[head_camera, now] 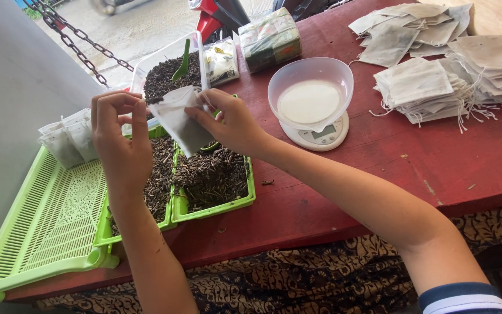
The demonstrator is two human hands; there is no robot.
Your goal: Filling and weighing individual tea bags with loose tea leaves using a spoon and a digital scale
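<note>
— While both hands are up over the green trays, what are they gripping?

— One small white filter pouch [178, 119], held between them above the green tray of loose dried tea [213, 180]. The left hand [120, 136] has its fingers curled and pinches the pouch's upper left edge between thumb and fingertips. The right hand [230, 122] is closed on the pouch's right side, thumb underneath, fingers folded over the top.

— Is the pouch filled?

— It looks partly bulged, but I cannot tell how full it is.

— What sits around it?

— Just behind the pouch stands a clear plastic tub of dried tea [167, 75] with a green scoop [182, 61] stuck in it. To the left, an empty green slotted tray [42, 227] holds a few filled pouches [68, 139] at its far end. On the red table [408, 163], right of the hands, a white digital scale [321, 135] carries a translucent bowl [310, 93]. Stacks of empty drawstring pouches [437, 58] lie well apart at the far right.
</note>
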